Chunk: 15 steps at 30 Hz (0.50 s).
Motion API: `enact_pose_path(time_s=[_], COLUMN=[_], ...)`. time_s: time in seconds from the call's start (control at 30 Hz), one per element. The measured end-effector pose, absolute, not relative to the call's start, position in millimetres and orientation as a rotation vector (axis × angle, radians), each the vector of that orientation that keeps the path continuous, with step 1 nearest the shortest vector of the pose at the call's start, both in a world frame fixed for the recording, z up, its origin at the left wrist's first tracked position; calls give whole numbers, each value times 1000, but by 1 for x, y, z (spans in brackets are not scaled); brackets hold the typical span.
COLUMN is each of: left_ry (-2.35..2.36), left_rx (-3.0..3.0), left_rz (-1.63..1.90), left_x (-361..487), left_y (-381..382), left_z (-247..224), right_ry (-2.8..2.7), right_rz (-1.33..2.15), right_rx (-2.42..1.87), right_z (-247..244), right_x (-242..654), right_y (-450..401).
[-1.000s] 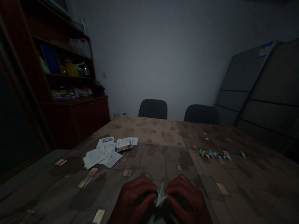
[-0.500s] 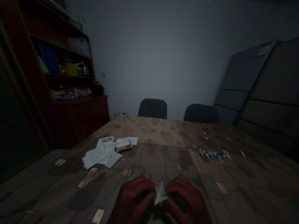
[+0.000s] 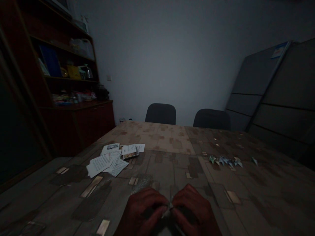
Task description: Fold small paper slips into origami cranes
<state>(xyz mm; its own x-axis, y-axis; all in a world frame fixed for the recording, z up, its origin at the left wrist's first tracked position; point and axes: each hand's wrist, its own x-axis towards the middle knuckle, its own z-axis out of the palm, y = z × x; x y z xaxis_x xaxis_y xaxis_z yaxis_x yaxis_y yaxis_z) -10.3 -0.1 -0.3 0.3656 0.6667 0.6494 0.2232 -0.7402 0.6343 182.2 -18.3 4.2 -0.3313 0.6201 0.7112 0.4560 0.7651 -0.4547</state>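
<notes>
At the bottom middle, my left hand (image 3: 145, 211) and my right hand (image 3: 193, 209) meet with fingertips pinched around a small folded paper (image 3: 169, 204). Only a thin pale sliver of it shows between the fingers; the rest is covered. Further off to the right, several small folded paper pieces (image 3: 224, 161) stand in a row on the patterned tablecloth (image 3: 162, 170), with one more folded piece (image 3: 254, 161) apart from them at the right.
Written paper sheets (image 3: 99, 165) lie spread at the left of the table, beside a small dark-edged stack (image 3: 131, 154). Two grey chairs (image 3: 160, 113) stand behind the far edge. A wooden cabinet (image 3: 94, 123) is at the left.
My two hands have come closer together. The folded paper, seen as a pointed white shape before, is now mostly hidden between my fingers.
</notes>
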Motion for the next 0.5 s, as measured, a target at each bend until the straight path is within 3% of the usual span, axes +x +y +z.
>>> enact_pose_path(time_s=[0.5], left_ry=[793], left_rx=[2073], left_rz=[1182], left_x=[-8], left_y=[0], left_z=[-1], right_ry=[-1982], right_rz=[205], right_rx=[-938], right_z=[-6], right_x=[183], right_y=[-18])
